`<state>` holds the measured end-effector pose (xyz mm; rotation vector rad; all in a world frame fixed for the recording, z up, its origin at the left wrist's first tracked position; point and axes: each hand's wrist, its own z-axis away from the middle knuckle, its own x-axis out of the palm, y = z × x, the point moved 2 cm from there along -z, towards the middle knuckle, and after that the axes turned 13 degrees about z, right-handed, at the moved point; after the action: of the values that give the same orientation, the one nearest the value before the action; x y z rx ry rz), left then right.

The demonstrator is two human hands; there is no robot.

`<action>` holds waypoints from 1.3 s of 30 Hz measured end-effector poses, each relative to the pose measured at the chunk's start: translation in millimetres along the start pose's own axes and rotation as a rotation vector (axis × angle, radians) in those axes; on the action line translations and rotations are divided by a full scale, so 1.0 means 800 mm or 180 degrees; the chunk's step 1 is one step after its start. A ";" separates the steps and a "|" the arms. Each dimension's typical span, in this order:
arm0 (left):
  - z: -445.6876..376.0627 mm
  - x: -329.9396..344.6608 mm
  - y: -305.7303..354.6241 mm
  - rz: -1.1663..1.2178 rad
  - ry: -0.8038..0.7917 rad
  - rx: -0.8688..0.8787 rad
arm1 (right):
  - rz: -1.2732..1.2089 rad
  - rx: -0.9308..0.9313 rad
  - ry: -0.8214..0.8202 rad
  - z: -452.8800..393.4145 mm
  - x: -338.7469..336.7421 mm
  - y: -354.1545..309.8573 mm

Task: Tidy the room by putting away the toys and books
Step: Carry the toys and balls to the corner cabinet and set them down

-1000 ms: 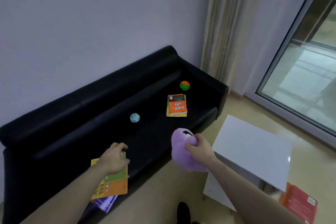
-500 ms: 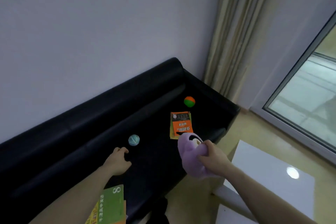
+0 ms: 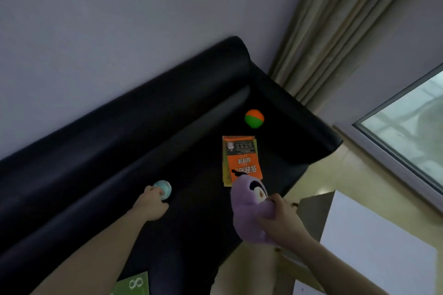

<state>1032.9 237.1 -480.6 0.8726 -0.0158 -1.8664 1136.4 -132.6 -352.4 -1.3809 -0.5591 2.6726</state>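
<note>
Fingers of the left hand (image 3: pixel 151 206) curl onto a pale blue ball (image 3: pixel 163 189) lying on the seat of a black sofa (image 3: pixel 134 132). Beyond it on the same seat, an orange book (image 3: pixel 242 159) lies flat, and an orange-and-green ball (image 3: pixel 254 118) sits near the sofa's far arm. At the sofa's front edge, the right hand (image 3: pixel 282 223) grips a purple plush toy (image 3: pixel 249 211). A green book (image 3: pixel 134 285) shows at the sofa's near end.
</note>
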 end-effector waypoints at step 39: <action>0.102 0.234 0.247 -0.0152 -0.1103 0.1199 | -0.0509 0.1175 0.0469 0.129 -0.050 0.169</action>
<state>1104.8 -36.0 -449.0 0.7907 -0.5806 -2.0751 1089.9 -296.5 -315.4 -1.3449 -0.1433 2.3696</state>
